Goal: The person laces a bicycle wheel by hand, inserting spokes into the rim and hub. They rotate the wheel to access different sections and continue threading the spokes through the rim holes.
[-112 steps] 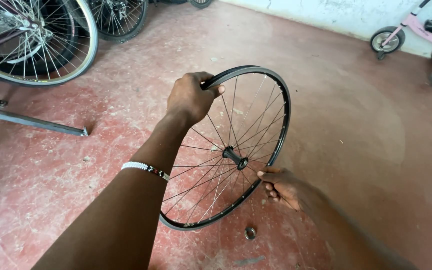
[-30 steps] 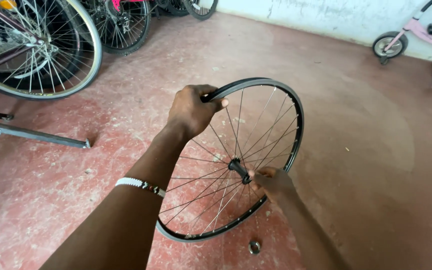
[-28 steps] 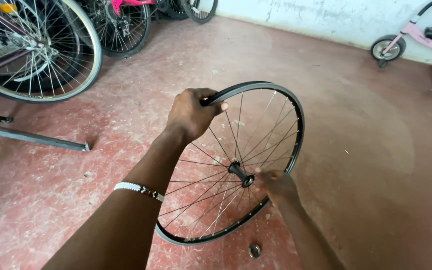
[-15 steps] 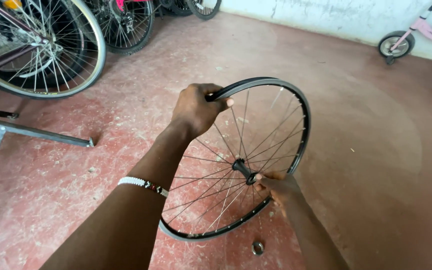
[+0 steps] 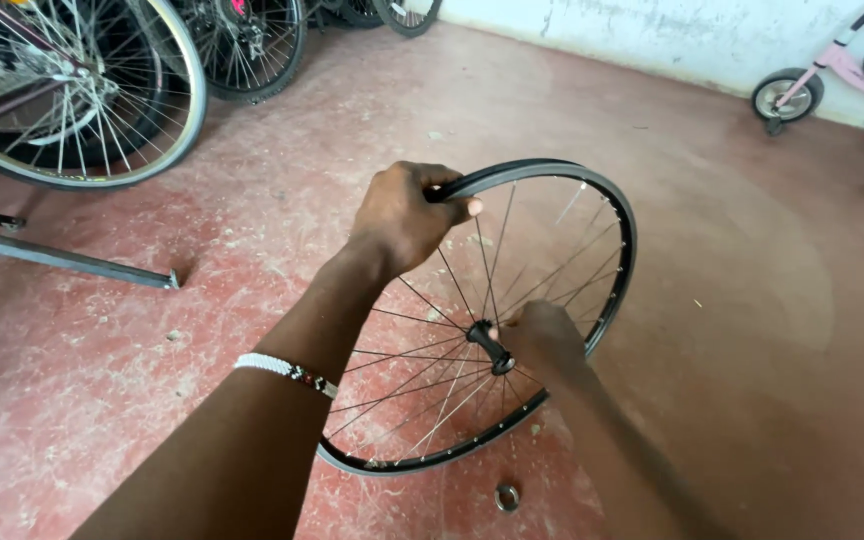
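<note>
Floor [image 5: 752, 330] of worn red concrete carries the bare spoked wheel [image 5: 592, 200], which stands tilted on its lower rim, steadied at the top by the left hand [image 5: 402, 215] closed round the rim. The right hand [image 5: 542, 335] sits at the hub [image 5: 490, 347], so the hub end looks to be what is being worked; any turning there would need the rim kept steady. Whether the right fingers pinch anything I cannot tell, the spokes hide them, and a small metal ring [image 5: 507, 497] lies below the wheel.
</note>
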